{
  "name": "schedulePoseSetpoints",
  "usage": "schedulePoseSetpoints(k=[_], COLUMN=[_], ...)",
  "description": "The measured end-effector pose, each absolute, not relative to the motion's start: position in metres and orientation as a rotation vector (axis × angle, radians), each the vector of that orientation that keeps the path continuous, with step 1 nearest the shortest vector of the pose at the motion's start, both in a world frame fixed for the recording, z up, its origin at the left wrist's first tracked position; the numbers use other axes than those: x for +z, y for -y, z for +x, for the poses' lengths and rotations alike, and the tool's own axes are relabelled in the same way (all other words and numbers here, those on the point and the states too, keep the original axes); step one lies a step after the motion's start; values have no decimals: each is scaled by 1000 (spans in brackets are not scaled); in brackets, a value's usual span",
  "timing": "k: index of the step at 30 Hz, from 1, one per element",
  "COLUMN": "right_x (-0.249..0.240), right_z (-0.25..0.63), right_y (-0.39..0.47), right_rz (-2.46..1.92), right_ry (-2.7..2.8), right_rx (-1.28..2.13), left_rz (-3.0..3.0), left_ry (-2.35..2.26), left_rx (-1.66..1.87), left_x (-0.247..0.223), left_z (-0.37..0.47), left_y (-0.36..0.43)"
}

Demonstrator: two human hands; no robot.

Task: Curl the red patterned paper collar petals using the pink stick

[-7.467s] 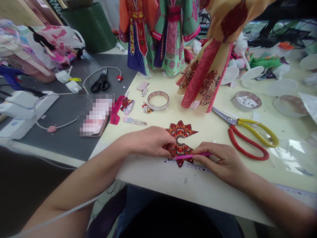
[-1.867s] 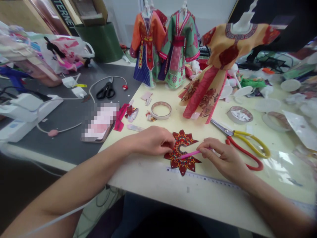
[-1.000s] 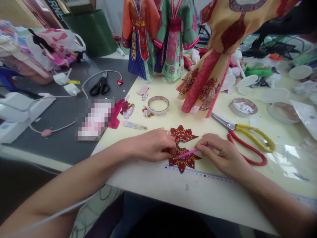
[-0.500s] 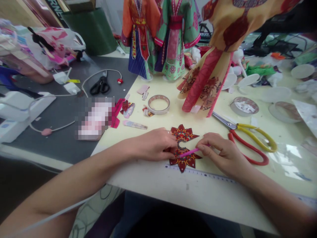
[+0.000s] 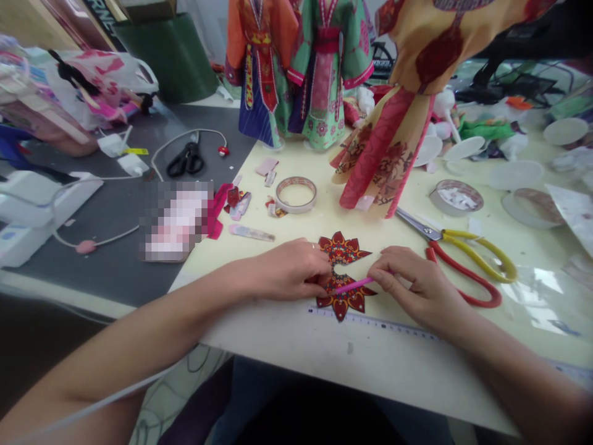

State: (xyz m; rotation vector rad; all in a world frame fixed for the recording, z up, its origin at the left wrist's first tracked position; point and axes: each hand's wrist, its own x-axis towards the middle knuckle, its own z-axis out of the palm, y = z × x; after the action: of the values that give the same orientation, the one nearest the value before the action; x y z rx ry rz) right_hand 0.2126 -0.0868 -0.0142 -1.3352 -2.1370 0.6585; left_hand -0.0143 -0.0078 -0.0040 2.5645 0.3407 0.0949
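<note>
A red, star-edged patterned collar piece with a round hole and an open slit on its right lies flat near the table's front edge. My left hand covers its left side, fingers curled and pressed together on it. In a pinch, my right hand holds a slim pink stick, perhaps a pen; its tip touches the collar piece beside my left fingertips. What exactly lies under the left fingertips is hidden. A ruler strip runs along just below the piece.
Large scissors with yellow and red handles lie right of my right hand. Ahead are a tape roll, paper scraps and a yellow-red doll dress. A blurred-out phone-like object and black scissors lie left.
Almost nothing differs. The view has shifted very slightly; both hands, the pink stick and the collar piece keep their places.
</note>
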Motion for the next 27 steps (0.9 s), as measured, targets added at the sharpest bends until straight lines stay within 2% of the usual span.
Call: schedulePoseSetpoints(k=[15,27], right_x=[-7,-13], right_z=[215,211], right_y=[87,86], right_rz=[-1376,-1358], right_ry=[2138,2157], right_rx=[542,613], left_rz=[2587,2568], left_ry=[-335,-332], left_rx=[75,49], left_x=[-2,4], left_z=[-15,-16], left_y=[9,8])
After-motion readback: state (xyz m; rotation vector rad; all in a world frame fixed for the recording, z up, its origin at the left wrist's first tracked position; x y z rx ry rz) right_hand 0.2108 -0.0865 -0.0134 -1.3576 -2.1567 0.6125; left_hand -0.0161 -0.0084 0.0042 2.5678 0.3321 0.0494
